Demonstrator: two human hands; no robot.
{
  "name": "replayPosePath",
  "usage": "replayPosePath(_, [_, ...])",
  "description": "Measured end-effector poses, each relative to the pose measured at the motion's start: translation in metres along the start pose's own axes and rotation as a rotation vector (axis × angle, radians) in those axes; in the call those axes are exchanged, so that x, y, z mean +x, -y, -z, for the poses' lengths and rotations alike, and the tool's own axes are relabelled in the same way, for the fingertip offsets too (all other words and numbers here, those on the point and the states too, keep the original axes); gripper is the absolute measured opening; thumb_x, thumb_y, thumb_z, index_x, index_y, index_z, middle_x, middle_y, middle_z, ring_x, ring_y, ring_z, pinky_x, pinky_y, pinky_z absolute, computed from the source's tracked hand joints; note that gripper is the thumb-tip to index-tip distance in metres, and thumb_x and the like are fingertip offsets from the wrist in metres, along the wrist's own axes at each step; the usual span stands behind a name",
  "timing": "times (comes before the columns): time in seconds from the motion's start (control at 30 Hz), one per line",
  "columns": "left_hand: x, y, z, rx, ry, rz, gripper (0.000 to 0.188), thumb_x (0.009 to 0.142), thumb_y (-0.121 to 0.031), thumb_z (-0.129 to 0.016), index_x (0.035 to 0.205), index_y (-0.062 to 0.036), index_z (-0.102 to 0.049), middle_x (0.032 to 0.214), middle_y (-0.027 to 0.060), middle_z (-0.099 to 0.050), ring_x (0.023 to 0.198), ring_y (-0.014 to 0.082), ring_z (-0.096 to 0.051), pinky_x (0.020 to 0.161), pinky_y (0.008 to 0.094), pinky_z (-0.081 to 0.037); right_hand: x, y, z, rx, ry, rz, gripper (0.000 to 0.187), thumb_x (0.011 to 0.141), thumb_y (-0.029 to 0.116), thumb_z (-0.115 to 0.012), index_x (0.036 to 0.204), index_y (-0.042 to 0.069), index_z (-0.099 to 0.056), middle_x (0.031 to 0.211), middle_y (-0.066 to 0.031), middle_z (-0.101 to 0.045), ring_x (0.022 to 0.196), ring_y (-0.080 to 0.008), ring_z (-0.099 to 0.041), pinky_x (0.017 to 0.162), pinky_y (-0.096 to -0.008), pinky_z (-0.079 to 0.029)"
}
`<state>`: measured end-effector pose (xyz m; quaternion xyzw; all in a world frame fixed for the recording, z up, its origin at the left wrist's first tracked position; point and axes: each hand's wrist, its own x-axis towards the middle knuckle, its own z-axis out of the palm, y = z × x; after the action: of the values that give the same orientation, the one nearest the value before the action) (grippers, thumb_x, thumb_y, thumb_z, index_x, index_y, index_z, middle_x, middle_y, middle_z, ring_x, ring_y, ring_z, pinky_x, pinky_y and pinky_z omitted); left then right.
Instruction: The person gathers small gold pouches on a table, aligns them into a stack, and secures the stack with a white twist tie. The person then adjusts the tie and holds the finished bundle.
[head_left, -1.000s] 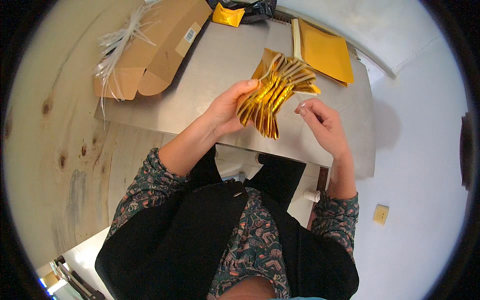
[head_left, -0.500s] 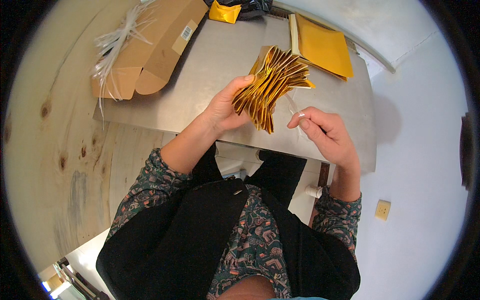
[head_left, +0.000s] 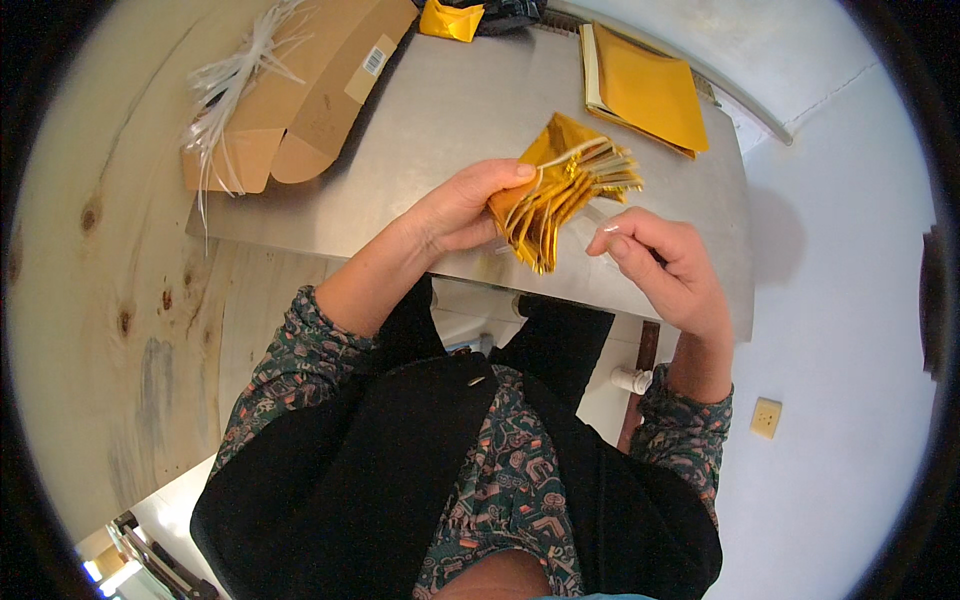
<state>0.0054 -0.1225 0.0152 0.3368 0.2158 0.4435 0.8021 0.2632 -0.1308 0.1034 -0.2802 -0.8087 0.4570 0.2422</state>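
Note:
My left hand is closed round a bundle of pleated gold foil paper, thumb on top, above the near part of the metal table. The bundle's folds fan out to the right, and a white strip crosses its upper face. Just right of it, my right hand pinches the end of a thin clear strip between thumb and forefinger. That strip runs back toward the bundle; its far end is hidden by the folds.
A steel table lies under my hands. A brown cardboard box with white strips draped over it stands at left. At back right lies a stack of gold sheets. A folded gold piece sits at the back.
The bundle has turned in my left hand, so a smoother gold face shows and its folds point more to the right. My right hand has shifted slightly right, still pinching the strip.

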Motion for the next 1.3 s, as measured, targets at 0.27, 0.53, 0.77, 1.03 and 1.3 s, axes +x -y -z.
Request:
replayPosePath(0.27, [0.003,0.013,0.003,-0.327,0.222,-0.01,0.054,0.104,-0.038,-0.044,0.141,0.001,-0.045,0.128,0.0235,-0.059,0.106,0.0228,-0.063,0.093,0.0367,-0.054,0.005,0.006,0.0,-0.002,-0.073,0.041,0.019,0.101,0.016,-0.055,0.1,0.001,-0.067,0.082,-0.0043,-0.064,0.073,-0.011,-0.055,0.067,-0.0258,-0.045])
replayPosePath(0.53, [0.003,0.023,-0.001,-0.583,0.313,0.051,0.046,0.102,-0.034,-0.053,0.136,-0.0032,-0.053,0.123,0.0218,-0.062,0.108,0.0268,-0.06,0.091,0.0354,-0.054,0.01,-0.003,0.001,0.047,-0.08,0.009,0.019,0.102,0.015,-0.056,0.103,0.0,-0.067,0.089,-0.0035,-0.068,0.081,-0.0102,-0.058,0.073,-0.0253,-0.047])
replayPosePath(0.77, [0.002,0.02,-0.003,-0.426,0.223,0.013,0.047,0.102,-0.037,-0.05,0.133,-0.0024,-0.054,0.118,0.0162,-0.065,0.106,0.0271,-0.063,0.091,0.0401,-0.053,0.008,-0.007,0.001,0.059,-0.108,-0.035,0.018,0.102,0.014,-0.056,0.102,0.0,-0.067,0.089,-0.0038,-0.068,0.083,-0.01,-0.059,0.077,-0.0249,-0.048])
replayPosePath(1.03, [0.0,-0.003,0.01,0.009,0.015,-0.017,0.049,0.1,-0.032,-0.057,0.134,0.0028,-0.052,0.123,0.0153,-0.064,0.112,0.025,-0.064,0.101,0.0399,-0.051,0.003,0.02,0.004,-0.144,-0.054,0.034,0.015,0.098,0.016,-0.06,0.094,0.002,-0.065,0.071,-0.0005,-0.056,0.061,-0.0084,-0.045,0.056,-0.0267,-0.037])
replayPosePath(1.3, [-0.001,0.004,-0.022,0.63,0.285,0.195,0.054,0.094,-0.037,-0.069,0.127,0.0031,-0.053,0.105,0.0061,-0.063,0.096,0.0125,-0.061,0.085,0.027,-0.051,0.036,0.052,0.029,-0.692,0.303,0.346,0.017,0.093,0.019,-0.065,0.086,0.004,-0.06,0.07,-0.0048,-0.052,0.06,-0.013,-0.05,0.055,-0.0285,-0.04])
